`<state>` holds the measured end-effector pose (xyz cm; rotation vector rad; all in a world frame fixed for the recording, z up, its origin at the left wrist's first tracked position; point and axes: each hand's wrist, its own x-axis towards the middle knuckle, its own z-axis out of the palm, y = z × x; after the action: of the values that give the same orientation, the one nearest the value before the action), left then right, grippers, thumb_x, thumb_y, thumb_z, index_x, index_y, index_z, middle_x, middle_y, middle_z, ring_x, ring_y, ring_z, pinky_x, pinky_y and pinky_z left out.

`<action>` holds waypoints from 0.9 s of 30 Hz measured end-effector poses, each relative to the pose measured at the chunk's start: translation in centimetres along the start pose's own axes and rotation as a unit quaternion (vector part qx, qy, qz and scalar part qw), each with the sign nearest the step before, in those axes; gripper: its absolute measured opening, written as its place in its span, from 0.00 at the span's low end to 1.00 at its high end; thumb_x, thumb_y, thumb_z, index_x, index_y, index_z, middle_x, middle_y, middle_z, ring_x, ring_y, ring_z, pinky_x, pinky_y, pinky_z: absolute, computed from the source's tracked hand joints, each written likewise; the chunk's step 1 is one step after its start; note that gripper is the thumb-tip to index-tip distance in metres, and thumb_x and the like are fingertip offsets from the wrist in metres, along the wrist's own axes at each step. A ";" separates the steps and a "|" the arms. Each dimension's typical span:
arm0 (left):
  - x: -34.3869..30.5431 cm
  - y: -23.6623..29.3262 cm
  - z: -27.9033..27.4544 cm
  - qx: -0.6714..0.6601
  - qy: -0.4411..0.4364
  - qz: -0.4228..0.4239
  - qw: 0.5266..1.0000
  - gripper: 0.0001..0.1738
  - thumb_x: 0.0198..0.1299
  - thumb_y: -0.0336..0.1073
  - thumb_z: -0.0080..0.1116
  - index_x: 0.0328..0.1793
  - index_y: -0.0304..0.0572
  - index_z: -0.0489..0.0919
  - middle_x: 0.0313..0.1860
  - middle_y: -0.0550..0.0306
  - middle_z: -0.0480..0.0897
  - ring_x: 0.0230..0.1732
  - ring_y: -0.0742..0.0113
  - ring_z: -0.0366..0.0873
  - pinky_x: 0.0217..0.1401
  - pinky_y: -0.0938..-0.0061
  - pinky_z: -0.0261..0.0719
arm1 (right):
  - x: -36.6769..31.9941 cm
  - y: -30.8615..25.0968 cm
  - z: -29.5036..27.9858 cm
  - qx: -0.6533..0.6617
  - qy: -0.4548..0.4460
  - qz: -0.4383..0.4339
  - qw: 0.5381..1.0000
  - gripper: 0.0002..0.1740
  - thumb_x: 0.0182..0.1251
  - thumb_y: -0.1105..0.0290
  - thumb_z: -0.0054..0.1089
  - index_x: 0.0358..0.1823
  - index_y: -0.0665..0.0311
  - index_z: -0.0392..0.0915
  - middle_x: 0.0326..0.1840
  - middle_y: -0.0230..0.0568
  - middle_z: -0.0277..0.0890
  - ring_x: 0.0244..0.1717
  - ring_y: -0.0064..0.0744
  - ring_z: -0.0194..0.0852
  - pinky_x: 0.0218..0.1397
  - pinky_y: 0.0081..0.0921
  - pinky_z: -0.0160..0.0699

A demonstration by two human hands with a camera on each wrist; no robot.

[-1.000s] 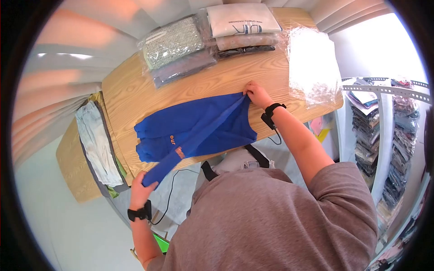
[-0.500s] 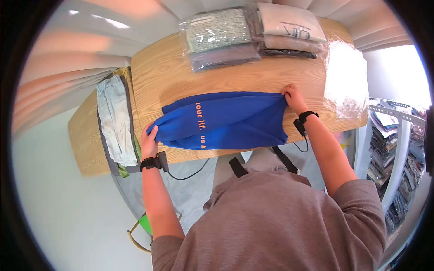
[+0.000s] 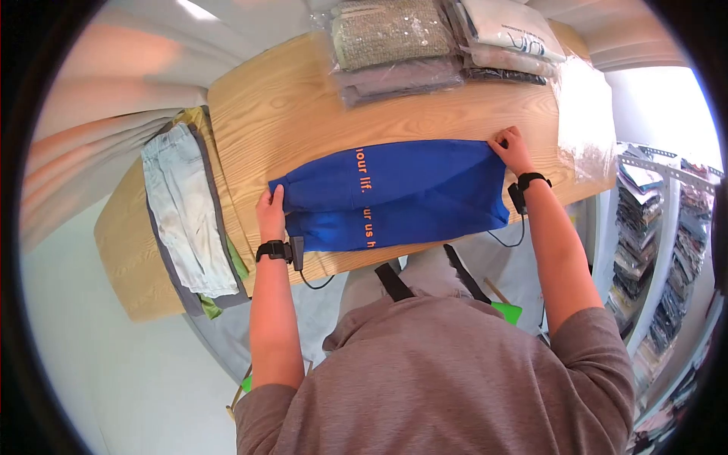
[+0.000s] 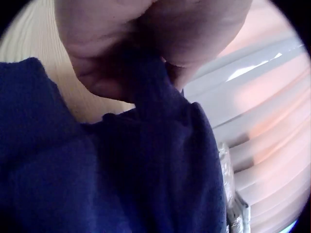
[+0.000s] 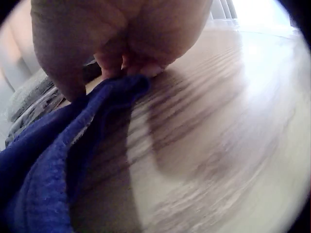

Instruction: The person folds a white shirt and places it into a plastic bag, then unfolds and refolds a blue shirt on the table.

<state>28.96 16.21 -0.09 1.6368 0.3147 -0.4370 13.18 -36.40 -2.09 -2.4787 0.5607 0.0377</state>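
The wooden table (image 3: 288, 106) is carrying everything here. The blue sweatshirt (image 3: 425, 189) is lying flat across its near half, folded into a long band with orange lettering facing up, and its lower edge is running close to the table's near rim; if the cloth gets dragged toward the person, that edge is likely to slide off and pull the fold open.

The pile of jeans (image 3: 182, 212) is sitting on a lower surface just beside the left end of the sweatshirt; a wide sweep on that side risks catching it. The bagged clothes (image 3: 394, 45) are stacked at the far edge, well apart from the blue cloth; the loose plastic bag (image 3: 588, 114) is lying near the right end, and a sleeve or wrist strap brushing it is likely to shift it.

The left hand (image 3: 271, 211) is pinching the left end of the sweatshirt, thumb and fingers closed on a bunch of cloth; the right hand (image 3: 514, 148) is pinching the far right corner against the wood with its fingertips (image 5: 124, 63). The layers in the left grip are looking bunched rather than flat; I judge that uneven tension between the two ends is the main risk, since one hand pulling harder would be skewing the band and wrinkling the top layer.
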 end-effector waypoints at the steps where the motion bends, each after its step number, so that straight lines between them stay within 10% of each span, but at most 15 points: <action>1: 0.3 -0.7 -0.1 0.095 0.043 0.014 0.994 0.18 0.63 0.43 0.56 0.47 0.33 0.77 0.38 0.56 0.80 0.38 0.72 0.76 0.41 0.81 0.73 | 0.0 -0.4 0.0 -0.005 0.003 0.006 1.000 0.13 0.55 0.65 0.61 0.27 0.69 0.72 0.40 0.45 0.67 0.43 0.44 0.68 0.48 0.33 0.69; 8: -1.7 0.1 -0.6 0.322 0.078 -0.019 0.943 0.34 0.54 0.56 0.62 0.48 0.26 0.75 0.42 0.43 0.80 0.43 0.58 0.78 0.48 0.70 0.75 | -3.1 -11.8 1.8 -0.137 0.195 -0.008 0.971 0.09 0.56 0.69 0.55 0.37 0.64 0.75 0.39 0.48 0.73 0.44 0.50 0.71 0.46 0.42 0.70; 12: -2.5 0.2 1.1 0.371 0.073 -0.003 0.926 0.35 0.52 0.58 0.62 0.45 0.25 0.76 0.43 0.39 0.80 0.45 0.52 0.78 0.50 0.65 0.73 | -8.5 -20.9 6.8 -0.136 0.040 -0.128 0.982 0.24 0.59 0.61 0.57 0.59 0.53 0.70 0.65 0.43 0.62 0.68 0.43 0.55 0.67 0.55 0.49; 25: -1.0 -1.0 0.6 0.243 -0.013 0.046 0.969 0.28 0.55 0.50 0.63 0.48 0.29 0.76 0.45 0.44 0.81 0.46 0.57 0.78 0.50 0.70 0.72 | -10.3 -17.8 11.2 -0.138 0.031 -0.106 0.984 0.35 0.53 0.54 0.62 0.66 0.40 0.64 0.71 0.42 0.53 0.72 0.49 0.45 0.69 0.60 0.41; 27: -0.7 -1.1 -0.1 0.167 -0.048 -0.048 0.984 0.29 0.57 0.50 0.62 0.54 0.32 0.73 0.50 0.48 0.79 0.50 0.60 0.76 0.53 0.71 0.71 | -10.2 -17.7 11.3 -0.144 0.038 -0.116 0.982 0.35 0.52 0.53 0.62 0.65 0.39 0.64 0.71 0.41 0.54 0.72 0.48 0.46 0.69 0.60 0.41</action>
<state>27.86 16.44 -0.71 1.9256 0.2583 -0.6677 12.08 -13.20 -0.21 -2.8235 0.3108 -0.0743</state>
